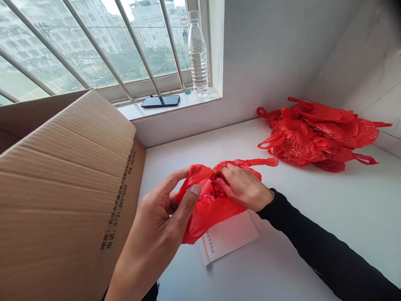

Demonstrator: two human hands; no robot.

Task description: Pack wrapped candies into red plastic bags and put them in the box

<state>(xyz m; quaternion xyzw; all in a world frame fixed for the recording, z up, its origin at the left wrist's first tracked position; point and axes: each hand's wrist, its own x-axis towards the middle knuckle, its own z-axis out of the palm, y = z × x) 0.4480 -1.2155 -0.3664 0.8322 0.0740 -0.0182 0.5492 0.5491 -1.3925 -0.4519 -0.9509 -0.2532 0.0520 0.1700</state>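
Note:
A red plastic bag is held above the white counter, a white box-like item partly inside its lower end. My left hand pinches the bag's left rim between thumb and fingers. My right hand, in a black sleeve, grips the bag's right side with its fingers curled into the opening. One bag handle sticks out to the right.
A large open cardboard box with printed text fills the left. A heap of red plastic bags lies at the back right of the white counter. On the windowsill stand a clear water bottle and a black phone.

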